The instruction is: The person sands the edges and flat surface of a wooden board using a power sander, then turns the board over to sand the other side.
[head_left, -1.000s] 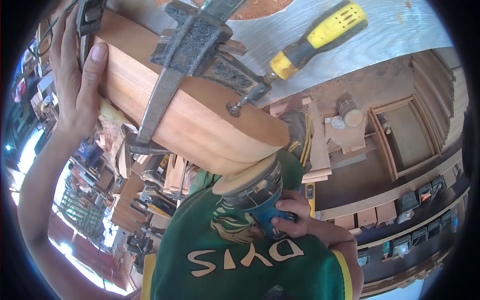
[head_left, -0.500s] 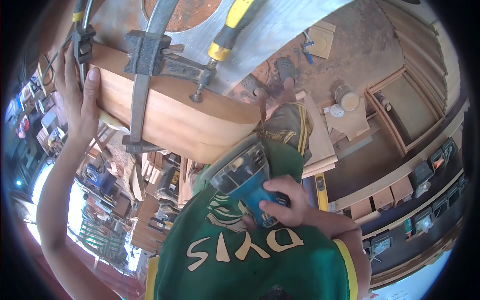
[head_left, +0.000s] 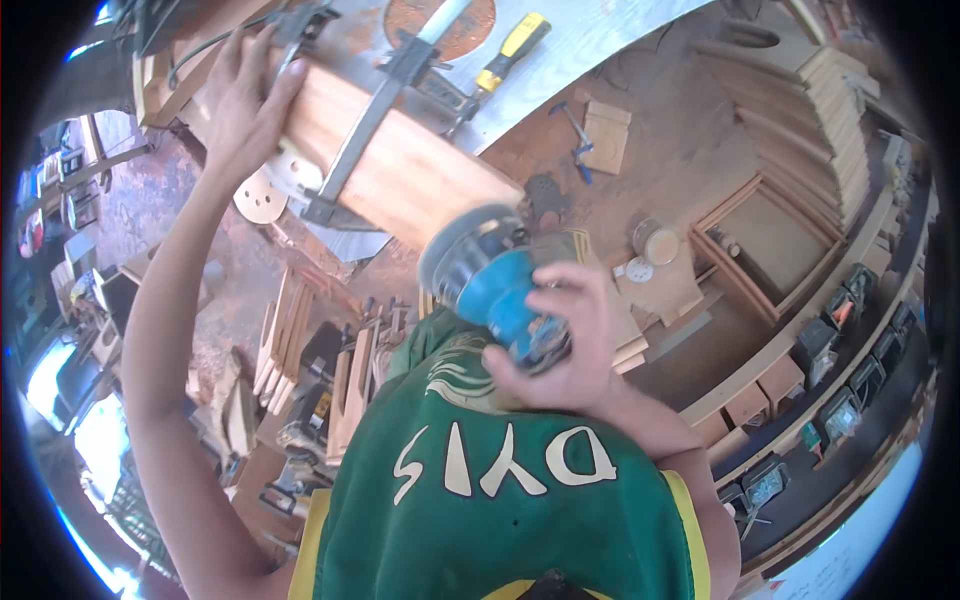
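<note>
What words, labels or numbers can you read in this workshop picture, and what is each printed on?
"DYIS": large cream letters on the green shirt, upside down to the camera, so they run right to left in the picture.
Orbital sander: any label is too blurred to read.
Nothing else carries readable text.

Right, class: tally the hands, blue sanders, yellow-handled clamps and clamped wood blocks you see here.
Hands: 2, left hand, right hand
Blue sander: 1
Yellow-handled clamp: 1
Clamped wood block: 1
Total: 5
</note>
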A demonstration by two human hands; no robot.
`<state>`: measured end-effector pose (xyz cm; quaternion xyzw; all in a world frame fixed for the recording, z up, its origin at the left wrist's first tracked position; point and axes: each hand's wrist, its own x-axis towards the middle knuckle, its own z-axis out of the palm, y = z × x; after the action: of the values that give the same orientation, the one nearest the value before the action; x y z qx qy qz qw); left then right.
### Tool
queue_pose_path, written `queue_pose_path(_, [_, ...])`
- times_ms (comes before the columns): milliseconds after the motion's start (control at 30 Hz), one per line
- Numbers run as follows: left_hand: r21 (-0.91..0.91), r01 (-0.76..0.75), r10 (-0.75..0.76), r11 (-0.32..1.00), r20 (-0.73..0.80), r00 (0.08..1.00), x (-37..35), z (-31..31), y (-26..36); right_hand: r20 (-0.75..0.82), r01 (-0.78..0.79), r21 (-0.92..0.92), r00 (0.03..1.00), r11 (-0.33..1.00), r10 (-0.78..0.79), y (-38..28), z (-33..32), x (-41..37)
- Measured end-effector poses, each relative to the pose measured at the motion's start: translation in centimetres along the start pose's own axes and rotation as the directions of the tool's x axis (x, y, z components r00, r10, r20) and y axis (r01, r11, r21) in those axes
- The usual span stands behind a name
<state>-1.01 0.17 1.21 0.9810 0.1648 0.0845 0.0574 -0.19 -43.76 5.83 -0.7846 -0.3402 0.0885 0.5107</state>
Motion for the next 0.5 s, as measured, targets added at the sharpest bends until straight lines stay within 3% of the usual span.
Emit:
queue_pose_path(33, [0.044, -0.007, 0.008, 0.999, -0.032, 0.999, 0.0, 0.3, -0.2, -0.009, -0.029, 0.004, 1.0, 1.0, 0.029, -0.5, 0.0, 0.3])
queue_pose_path(133, [-0.018, 0.003, -0.004, 1.0, -0.066, 0.998, 0.1, 0.8, -0.4, -0.099, 0.076, -0.119, 0.991, 0.99, -0.088, -0.2, 0.0, 1.7])
queue_pose_path(167, [-0.005, -0.025, 0.024, 1.0, -0.13, 0.991, 0.3, 1.4, -0.6, -0.112, 0.036, -0.138, 0.992, 0.99, -0.052, -0.4, 0.2, 2.2])
queue_pose_path(333, [0.033, 0.01, -0.006, 0.999, -0.13, 0.991, 0.6, 2.0, -1.3, -0.208, -0.178, -0.176, 0.968, 0.968, 0.14, -4.3, 1.8, 3.4])
queue_pose_path(500, [-0.003, 0.013, -0.013, 1.0, -0.208, 0.978, 1.0, 2.9, -0.9, -0.315, -0.183, -0.291, 0.945, 0.939, 0.086, -5.1, 3.1, 5.6])
